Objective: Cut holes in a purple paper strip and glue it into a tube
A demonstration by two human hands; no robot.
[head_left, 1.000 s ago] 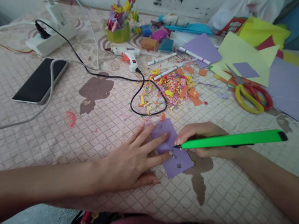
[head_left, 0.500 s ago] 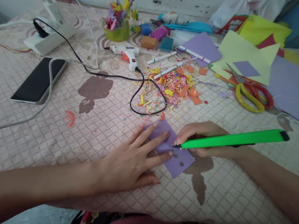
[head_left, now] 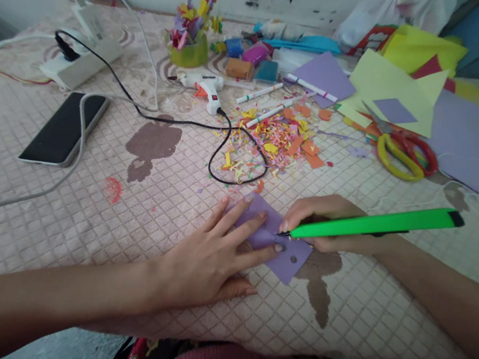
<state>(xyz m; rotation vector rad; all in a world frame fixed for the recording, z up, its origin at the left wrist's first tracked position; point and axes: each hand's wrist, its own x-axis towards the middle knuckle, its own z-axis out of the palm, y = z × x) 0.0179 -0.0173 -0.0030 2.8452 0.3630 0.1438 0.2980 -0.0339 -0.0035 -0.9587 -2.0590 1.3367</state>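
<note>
dark tablet (head_left: 59,133): laid flat at the far left, crossed by a grey cable (head_left: 83,121).
power strip (head_left: 80,67): set behind the dark tablet, with a black plug (head_left: 66,49) pushed in.
left hand (head_left: 216,257): opened and spread; the purple paper (head_left: 263,235) was pressed by its fingers onto the patterned cloth (head_left: 191,328).
bowl (head_left: 189,55): filled with colourful cut shapes, placed near the wall.
glue gun (head_left: 209,95): laid down in front of the bowl, its black cord (head_left: 212,178) looped nearby.
purple paper: kept between both hands, slanted, marked by a dark spot near its lower corner.
paper scraps (head_left: 283,141): heaped beyond the purple paper.
right hand (head_left: 331,210): closed around the green tool (head_left: 376,225).
green tool: pointed leftward, its dark tip held at the purple paper; whether it was touched could not be told.
scissors (head_left: 405,155): laid beside coloured sheets (head_left: 473,134).
</note>
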